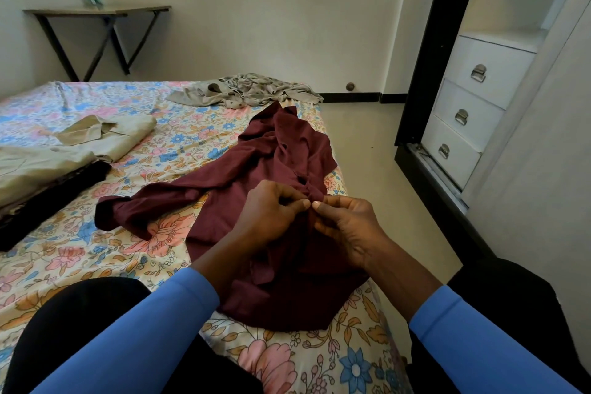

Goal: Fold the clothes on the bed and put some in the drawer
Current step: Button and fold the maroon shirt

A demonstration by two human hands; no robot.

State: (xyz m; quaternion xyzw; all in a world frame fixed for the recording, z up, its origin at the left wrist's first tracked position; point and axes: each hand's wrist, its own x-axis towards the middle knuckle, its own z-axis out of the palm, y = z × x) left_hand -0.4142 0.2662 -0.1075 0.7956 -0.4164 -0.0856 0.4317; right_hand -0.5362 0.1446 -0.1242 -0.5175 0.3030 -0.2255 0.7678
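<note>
Left hand (pixel 271 214) and right hand (pixel 348 227) pinch the central maroon button-up shirt (pixel 271 150). Folded beige garments (pixel 108 137) lie at nine o'clock. The crumpled grey shirt (pixel 252 91) at twelve and the shut white drawers (pixel 470 115) at two look untouched.

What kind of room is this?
Most likely a bedroom: a floral-sheeted bed, clothes like the maroon shirt spread on it, and white built-in drawers beside it.
</note>
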